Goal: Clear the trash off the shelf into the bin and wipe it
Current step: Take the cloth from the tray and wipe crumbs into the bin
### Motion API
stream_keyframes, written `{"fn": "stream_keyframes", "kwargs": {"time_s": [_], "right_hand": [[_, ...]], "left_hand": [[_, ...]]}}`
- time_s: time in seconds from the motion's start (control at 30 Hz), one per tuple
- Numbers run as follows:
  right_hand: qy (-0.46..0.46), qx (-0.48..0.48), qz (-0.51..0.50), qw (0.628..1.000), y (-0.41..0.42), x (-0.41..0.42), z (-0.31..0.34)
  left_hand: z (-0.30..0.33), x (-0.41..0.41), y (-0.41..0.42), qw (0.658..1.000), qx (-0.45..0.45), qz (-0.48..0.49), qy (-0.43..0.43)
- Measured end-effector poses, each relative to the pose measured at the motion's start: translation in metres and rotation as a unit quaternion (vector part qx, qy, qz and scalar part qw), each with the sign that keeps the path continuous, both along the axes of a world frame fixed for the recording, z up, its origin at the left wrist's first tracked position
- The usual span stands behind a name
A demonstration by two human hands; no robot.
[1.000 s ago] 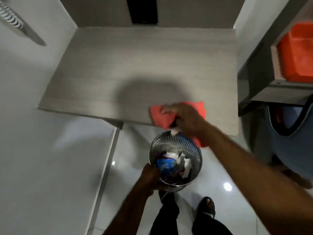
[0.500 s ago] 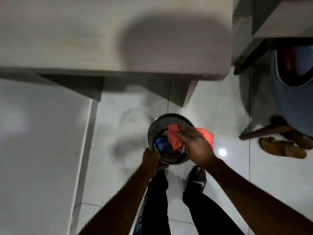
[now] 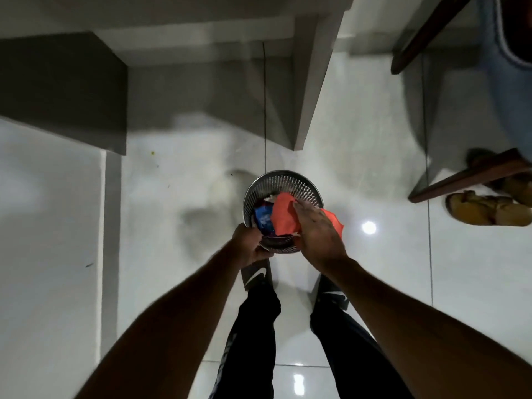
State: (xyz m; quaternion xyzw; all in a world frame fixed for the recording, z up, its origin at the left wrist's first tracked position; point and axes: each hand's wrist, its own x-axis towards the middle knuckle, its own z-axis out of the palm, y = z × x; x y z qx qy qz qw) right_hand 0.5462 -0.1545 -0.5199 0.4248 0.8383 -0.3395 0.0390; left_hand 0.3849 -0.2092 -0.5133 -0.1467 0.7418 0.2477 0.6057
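A round perforated metal bin (image 3: pixel 283 182) is low over the white floor, in front of my feet. My left hand (image 3: pixel 250 245) grips its near rim. My right hand (image 3: pixel 318 239) holds an orange cloth (image 3: pixel 283 216) over the bin's mouth, and part of the cloth hangs past the right rim. Inside the bin lie a blue wrapper (image 3: pixel 264 218) and bits of white paper. Only the shelf's underside and supports (image 3: pixel 308 90) show at the top.
A dark panel (image 3: pixel 63 90) stands at the upper left. To the right are dark wooden furniture legs (image 3: pixel 466 180), a pair of tan sandals (image 3: pixel 486 208) and a blue fabric item (image 3: pixel 509 82). My feet in black slides (image 3: pixel 257 276) stand just behind the bin.
The view has tilted down from the shelf top to the floor. My right hand has brought the orange cloth from the shelf edge down over the bin, which has come down with my left hand.
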Motion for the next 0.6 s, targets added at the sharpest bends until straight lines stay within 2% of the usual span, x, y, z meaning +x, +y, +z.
{"fn": "stream_keyframes", "kwargs": {"time_s": [0.07, 0.13, 0.17, 0.23, 0.33, 0.37, 0.47, 0.53, 0.6], "right_hand": [[-0.005, -0.021, -0.016, 1.0, -0.004, -0.006, 0.014], [0.012, -0.032, -0.031, 0.999, -0.008, -0.016, 0.039], [0.022, -0.03, -0.045, 0.998, -0.009, -0.022, 0.059], [0.046, 0.004, -0.094, 0.994, -0.014, -0.031, 0.105], [0.073, 0.066, -0.152, 0.983, -0.035, -0.039, 0.194], [0.079, 0.081, -0.159, 0.981, -0.04, -0.04, 0.229], [0.126, 0.087, -0.231, 0.961, -0.055, -0.047, 0.327], [0.207, 0.056, -0.288, 0.933, -0.062, -0.047, 0.388], [0.286, 0.065, -0.311, 0.904, -0.063, -0.042, 0.434]], "left_hand": [[0.019, -0.011, 0.0, 0.999, -0.001, -0.036, 0.004], [0.044, -0.021, 0.007, 0.993, 0.012, -0.111, 0.029], [0.066, -0.024, 0.014, 0.995, 0.015, -0.09, 0.044], [0.12, -0.028, 0.027, 0.99, 0.042, -0.107, 0.078], [0.209, -0.029, 0.041, 0.958, 0.142, -0.236, 0.085], [0.246, -0.028, 0.045, 0.935, 0.185, -0.286, 0.1], [0.35, -0.029, 0.055, 0.832, 0.291, -0.446, 0.157], [0.431, -0.029, 0.074, 0.747, 0.345, -0.546, 0.156], [0.506, -0.032, 0.096, 0.649, 0.384, -0.638, 0.157]]}}
